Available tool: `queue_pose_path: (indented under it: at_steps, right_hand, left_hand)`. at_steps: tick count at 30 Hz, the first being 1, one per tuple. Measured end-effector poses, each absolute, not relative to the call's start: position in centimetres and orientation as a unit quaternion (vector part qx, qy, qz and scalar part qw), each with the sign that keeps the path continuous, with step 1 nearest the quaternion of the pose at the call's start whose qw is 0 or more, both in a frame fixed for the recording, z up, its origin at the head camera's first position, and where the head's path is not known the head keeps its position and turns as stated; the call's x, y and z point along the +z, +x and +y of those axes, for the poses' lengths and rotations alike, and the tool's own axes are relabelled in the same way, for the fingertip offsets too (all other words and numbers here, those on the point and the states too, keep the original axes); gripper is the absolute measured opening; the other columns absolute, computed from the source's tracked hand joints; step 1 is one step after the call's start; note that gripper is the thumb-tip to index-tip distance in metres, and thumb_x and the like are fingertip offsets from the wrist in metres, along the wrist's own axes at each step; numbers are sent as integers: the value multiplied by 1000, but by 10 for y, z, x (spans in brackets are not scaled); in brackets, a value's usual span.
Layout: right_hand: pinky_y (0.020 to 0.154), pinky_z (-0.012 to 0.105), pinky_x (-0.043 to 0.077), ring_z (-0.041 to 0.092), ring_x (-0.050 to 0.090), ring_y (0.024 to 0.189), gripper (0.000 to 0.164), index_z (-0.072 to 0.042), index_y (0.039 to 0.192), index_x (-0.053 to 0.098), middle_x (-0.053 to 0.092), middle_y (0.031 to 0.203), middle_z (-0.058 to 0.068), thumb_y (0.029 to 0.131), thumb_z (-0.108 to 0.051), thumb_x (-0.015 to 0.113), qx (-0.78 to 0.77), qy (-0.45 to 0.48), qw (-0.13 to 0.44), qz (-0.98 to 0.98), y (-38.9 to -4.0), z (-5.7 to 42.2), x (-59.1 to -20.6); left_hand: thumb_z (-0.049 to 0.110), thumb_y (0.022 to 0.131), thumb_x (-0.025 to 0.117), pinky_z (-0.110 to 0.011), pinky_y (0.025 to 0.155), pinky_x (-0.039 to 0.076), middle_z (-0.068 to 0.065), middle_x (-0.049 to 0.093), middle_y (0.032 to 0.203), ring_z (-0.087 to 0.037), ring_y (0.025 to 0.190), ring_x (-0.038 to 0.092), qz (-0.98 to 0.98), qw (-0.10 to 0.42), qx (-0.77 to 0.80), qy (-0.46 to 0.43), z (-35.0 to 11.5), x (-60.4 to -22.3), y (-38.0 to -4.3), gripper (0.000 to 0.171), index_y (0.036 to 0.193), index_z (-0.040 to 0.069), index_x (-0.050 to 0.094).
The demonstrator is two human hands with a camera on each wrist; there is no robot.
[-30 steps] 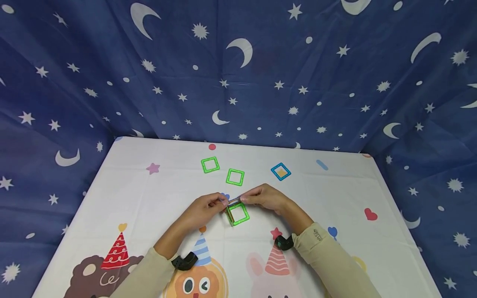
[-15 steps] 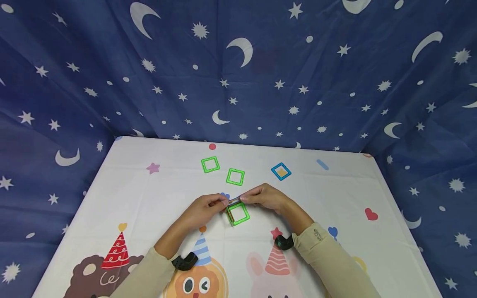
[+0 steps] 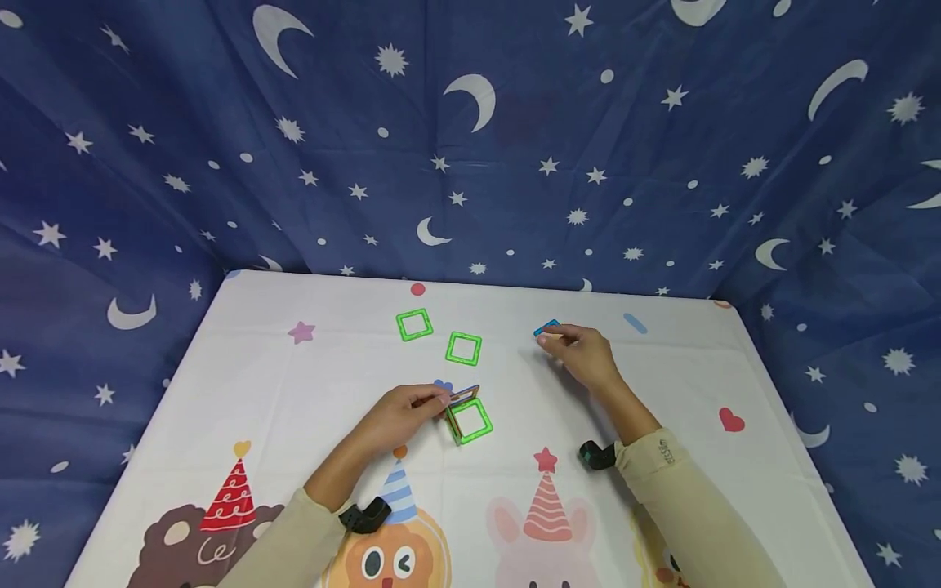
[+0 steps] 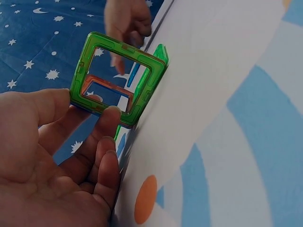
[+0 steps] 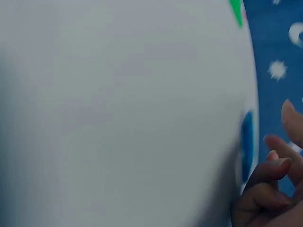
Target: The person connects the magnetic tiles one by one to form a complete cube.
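My left hand [image 3: 404, 415] pinches an upright green magnetic tile [image 4: 81, 71] between thumb and fingers, clearest in the left wrist view. Behind that one stands a reddish-orange tile [image 4: 108, 82], also visible as a thin raised edge in the head view. A flat green tile [image 3: 486, 415] lies on the table against their feet, so the pieces form a corner. Farther back on the right, my right hand [image 3: 584, 355] hovers over a blue square tile [image 3: 546, 328], partly covering it. Thumb and forefinger are apart there in the right wrist view, with nothing between them.
Two loose green square tiles lie flat behind the corner: one farther left [image 3: 401, 328], the other nearer [image 3: 450, 347]. The white tablecloth [image 3: 647, 376] carries printed animals and shapes. A blue star-patterned curtain [image 3: 470, 229] borders the table at the back and sides.
My right hand has left the upright reddish tile and moved right and back to the blue tile. My left hand has stayed at the corner, still pinching the green tile.
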State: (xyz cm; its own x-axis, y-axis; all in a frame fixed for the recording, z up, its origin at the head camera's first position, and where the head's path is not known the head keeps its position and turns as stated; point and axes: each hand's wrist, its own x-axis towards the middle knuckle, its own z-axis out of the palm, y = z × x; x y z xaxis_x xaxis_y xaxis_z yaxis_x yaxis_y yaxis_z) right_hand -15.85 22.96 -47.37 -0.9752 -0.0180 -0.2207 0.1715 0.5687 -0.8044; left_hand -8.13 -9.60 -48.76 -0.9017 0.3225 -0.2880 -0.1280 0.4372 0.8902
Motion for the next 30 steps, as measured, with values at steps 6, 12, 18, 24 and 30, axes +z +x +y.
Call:
queue_pose_path:
  at_steps: [6,12,18,24,30]
  right_hand:
    - [61,24,38,14,46,76,50,-21,135,69,58,105,4,91,-43,77,-485,130,134,854,-176,260,-492]
    - [52,22,32,7,39,55,50,-24,134,70,65,103,-4,88,-39,81,-535,173,143,815,-183,266,-497]
    - [49,21,31,5,38,51,47,-21,133,71,67,104,-4,89,-34,82,-549,191,127,804,-185,263,-496]
    - [50,21,36,6,42,53,39,-16,124,74,62,86,-6,88,-28,82,-537,196,104,814,-187,262,-497]
    - [51,24,40,10,48,60,26,-7,104,75,65,82,-2,87,-25,83,-499,182,107,840,-186,259,-495]
  left_hand:
    - [35,101,64,-34,95,46,7,70,110,-14,103,57,820,215,528,55,-96,-489,-80,26,122,23,76]
    - [34,101,65,-35,98,46,7,71,113,-14,106,58,815,216,535,53,-95,-489,-79,26,121,22,76]
    - [34,101,65,-34,95,47,6,71,112,-13,104,58,819,210,530,58,-96,-490,-81,24,120,23,76]
    - [33,101,65,-37,100,48,7,71,118,-13,109,59,827,204,520,64,-97,-491,-82,22,119,25,76]
    - [33,101,65,-36,98,47,7,71,116,-14,107,58,827,205,520,64,-98,-490,-82,22,119,26,76]
